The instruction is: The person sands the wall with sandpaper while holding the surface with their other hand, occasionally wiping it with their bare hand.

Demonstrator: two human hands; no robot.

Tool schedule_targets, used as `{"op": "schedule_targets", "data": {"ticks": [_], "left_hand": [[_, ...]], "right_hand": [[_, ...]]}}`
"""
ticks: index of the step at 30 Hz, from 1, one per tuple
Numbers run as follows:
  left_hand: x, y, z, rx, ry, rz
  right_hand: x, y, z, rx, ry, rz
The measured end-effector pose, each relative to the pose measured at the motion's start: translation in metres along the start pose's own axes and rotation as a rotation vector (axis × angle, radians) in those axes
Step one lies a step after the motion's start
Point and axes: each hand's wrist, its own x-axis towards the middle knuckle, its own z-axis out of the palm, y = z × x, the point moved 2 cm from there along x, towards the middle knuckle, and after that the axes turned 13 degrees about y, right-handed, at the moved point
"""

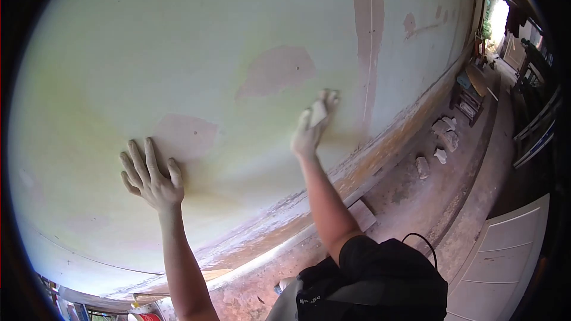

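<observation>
My left hand (151, 178) lies flat with fingers spread on a large pale green painted surface (196, 18). Just above and right of it is a pinkish patch (187, 134) with a dark dot. Farther right, my right hand (306, 137) is closed around a small pale flat pad (319, 113) against the same surface. The pad's exact kind is hard to make out, and that hand is slightly blurred. Pale dust coats both hands. A second pinkish patch (279, 70) lies above and left of the right hand.
Worn, brownish wood (357, 172) runs along the surface's lower edge. Broken pale chunks (446, 132) lie on the concrete floor (395, 187). A panelled white door (499, 261) leans at lower right, and a red and white container (144, 316) stands at bottom left.
</observation>
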Motion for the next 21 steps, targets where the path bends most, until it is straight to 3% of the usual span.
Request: {"op": "schedule_targets", "data": {"ticks": [2, 4, 7, 11, 13, 15, 17, 19, 21], "left_hand": [[-0.011, -0.016, -0.004, 0.032, -0.062, -0.009], [-0.015, -0.013, -0.007, -0.005, -0.126, -0.062], [-0.020, 0.012, -0.003, -0.053, -0.118, -0.173], [-0.024, 0.038, 0.002, -0.065, -0.059, -0.338], [-0.029, 0.044, 0.003, -0.049, -0.041, -0.366], [-0.036, 0.044, 0.007, -0.040, -0.034, -0.363], [-0.042, 0.039, 0.011, 0.015, 0.001, -0.310], [-0.044, 0.038, 0.012, 0.006, 0.027, -0.292], [-0.045, 0.040, 0.011, -0.003, 0.063, -0.283]], "right_hand": [[0.043, 0.060, -0.005, 0.031, 0.150, 0.053], [0.068, 0.137, 0.013, 0.299, 0.220, 0.314], [0.049, 0.089, 0.013, 0.310, 0.210, 0.308], [-0.053, -0.029, 0.000, 0.053, -0.126, -0.016], [-0.077, -0.032, -0.008, 0.006, -0.213, -0.112], [-0.066, -0.009, -0.013, -0.126, -0.452, -0.218], [-0.018, 0.033, -0.015, -0.088, -0.201, 0.062], [0.024, 0.087, -0.019, 0.053, -0.005, 0.097], [0.057, 0.126, -0.014, 0.084, 0.113, 0.283]]}}
